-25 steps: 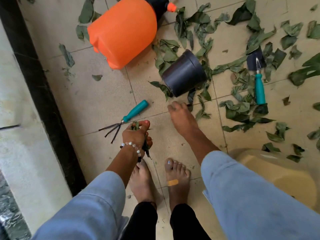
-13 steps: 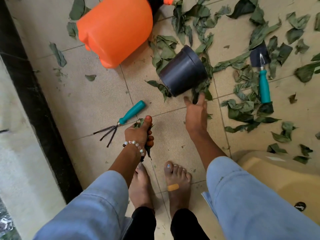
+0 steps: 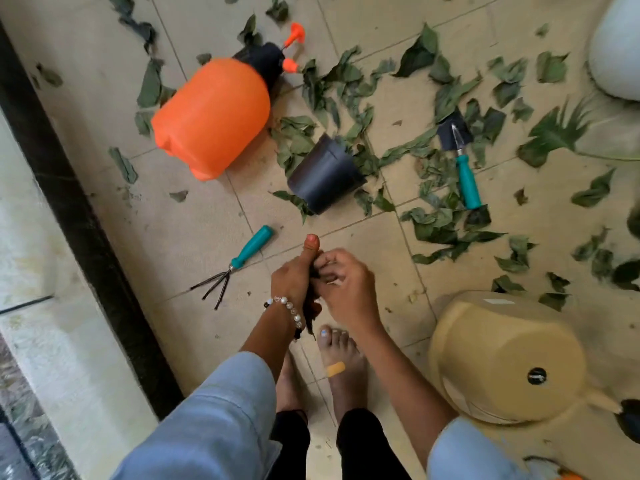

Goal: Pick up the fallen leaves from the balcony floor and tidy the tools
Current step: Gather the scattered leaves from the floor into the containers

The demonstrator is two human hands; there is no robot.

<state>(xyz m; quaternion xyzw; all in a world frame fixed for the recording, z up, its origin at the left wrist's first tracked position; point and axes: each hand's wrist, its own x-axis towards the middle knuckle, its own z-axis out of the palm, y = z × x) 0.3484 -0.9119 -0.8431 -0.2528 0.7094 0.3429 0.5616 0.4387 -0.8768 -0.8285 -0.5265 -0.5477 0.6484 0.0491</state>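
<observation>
Light blue sleeves (image 3: 221, 407) are worn on both arms, loose at the cuffs, and black trouser legs (image 3: 360, 445) are seen below them. A bracelet of white and clear beads (image 3: 289, 308) is worn on the wrist of the left hand (image 3: 294, 277). The feet are bare, and an orange-tan plaster (image 3: 336, 368) is stuck across the top of one foot, whose toenails are painted pale.

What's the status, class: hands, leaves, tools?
Left hand grips leaf bunch; right hand pinches it too. Leaves still litter the floor. Hand rake, trowel untouched.
</observation>
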